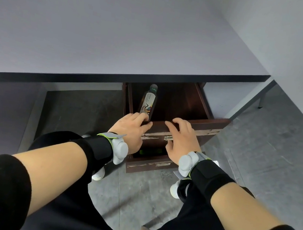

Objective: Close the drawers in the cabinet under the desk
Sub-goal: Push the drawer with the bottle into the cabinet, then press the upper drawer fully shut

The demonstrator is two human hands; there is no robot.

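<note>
**Both hands on the top drawer, ready to push**

The grey table (119, 32) fills most of the view, and the dark brown cabinet sits under its right end. The top drawer (179, 132) stands pulled well out; a lower drawer (151, 163) below it juts out a little too, with something green inside that I cannot make out. A bottle (148, 100) lies in the top drawer along its left wall.

The left hand (135, 130) rests on the drawer's front edge with fingers curled over the rim, just beside the bottle's base. The right hand (180, 138) lies flat and open on the front panel, gripping nothing, its palm covering part of the metal handle (168, 138).

The risk, to my eye: the left fingers hooked inside could get pinched if the drawer slams, and a hard shove could send the bottle rolling. The cabinet's lower part is hidden behind the arms.
</note>
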